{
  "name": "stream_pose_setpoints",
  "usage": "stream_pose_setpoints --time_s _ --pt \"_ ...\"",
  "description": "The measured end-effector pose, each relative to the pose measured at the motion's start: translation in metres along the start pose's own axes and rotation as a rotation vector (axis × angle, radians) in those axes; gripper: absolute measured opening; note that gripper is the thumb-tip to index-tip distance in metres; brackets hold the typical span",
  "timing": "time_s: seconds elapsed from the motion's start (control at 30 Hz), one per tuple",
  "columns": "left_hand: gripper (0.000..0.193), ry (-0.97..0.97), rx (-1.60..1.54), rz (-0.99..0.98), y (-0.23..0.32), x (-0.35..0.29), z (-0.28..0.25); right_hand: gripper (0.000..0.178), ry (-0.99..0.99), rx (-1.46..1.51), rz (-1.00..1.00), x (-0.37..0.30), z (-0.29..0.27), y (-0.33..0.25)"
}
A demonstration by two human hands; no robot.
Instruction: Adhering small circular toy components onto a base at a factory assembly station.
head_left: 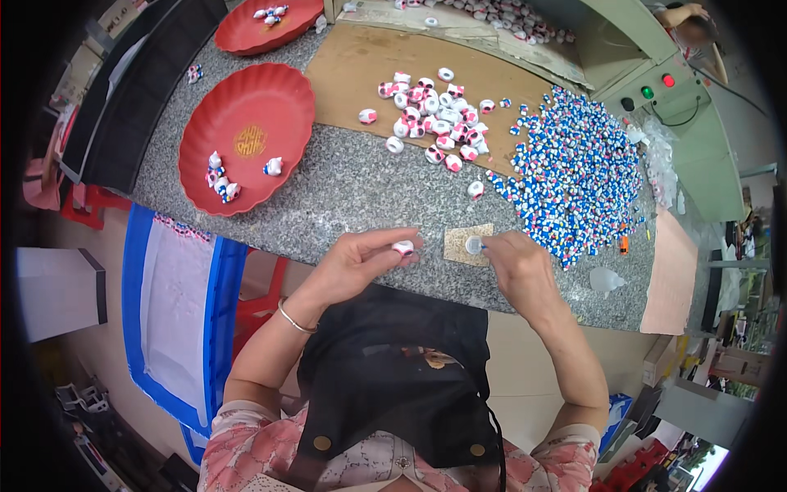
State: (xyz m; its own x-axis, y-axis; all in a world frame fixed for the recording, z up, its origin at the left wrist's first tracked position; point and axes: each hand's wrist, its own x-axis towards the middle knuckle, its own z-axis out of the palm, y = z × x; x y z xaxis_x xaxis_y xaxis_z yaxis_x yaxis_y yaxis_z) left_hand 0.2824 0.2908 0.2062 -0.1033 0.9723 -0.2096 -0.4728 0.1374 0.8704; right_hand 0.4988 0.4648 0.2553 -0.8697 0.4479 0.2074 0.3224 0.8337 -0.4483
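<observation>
My left hand (366,256) pinches a small white-and-pink figurine head (402,248) between thumb and fingertips, just above the granite tabletop. My right hand (521,266) is closed, its fingertips at a small round white dish (474,244) that sits on a speckled tan pad (456,248). A bit of blue shows at those fingertips, too small to name. Beyond my hands, a heap of white-and-pink figurine heads (443,115) lies mostly on brown cardboard (344,74). One loose head (475,189) rests nearer the pad. To the right spreads a large pile of tiny blue-and-white figurine bodies (574,164).
A red scalloped tray (283,176) at the left holds several assembled figurines; another red tray (287,37) stands behind it. A translucent squeeze bottle (605,280) lies right of my right hand. A green machine (689,123) borders the back right. A blue crate (209,328) stands below left.
</observation>
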Motion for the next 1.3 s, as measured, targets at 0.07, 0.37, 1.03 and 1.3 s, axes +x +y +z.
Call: stream_pose_setpoints --time_s 0.07,0.37,1.03,1.3 --pt "0.040 0.032 0.023 0.051 0.002 -0.004 0.002 0.012 -0.114 -0.153 -0.109 0.008 0.004 0.001" --pt "0.042 0.018 0.205 0.150 0.005 -0.001 0.010 0.014 -0.166 -0.144 -0.130 0.015 0.002 -0.002" --pt "0.038 0.181 0.886 0.827 -0.027 0.037 0.058 0.015 -0.056 1.044 0.642 -0.017 0.004 -0.017" --pt "0.030 -0.315 0.239 0.132 0.006 0.032 0.044 0.014 0.008 0.509 0.048 -0.015 -0.012 -0.029"
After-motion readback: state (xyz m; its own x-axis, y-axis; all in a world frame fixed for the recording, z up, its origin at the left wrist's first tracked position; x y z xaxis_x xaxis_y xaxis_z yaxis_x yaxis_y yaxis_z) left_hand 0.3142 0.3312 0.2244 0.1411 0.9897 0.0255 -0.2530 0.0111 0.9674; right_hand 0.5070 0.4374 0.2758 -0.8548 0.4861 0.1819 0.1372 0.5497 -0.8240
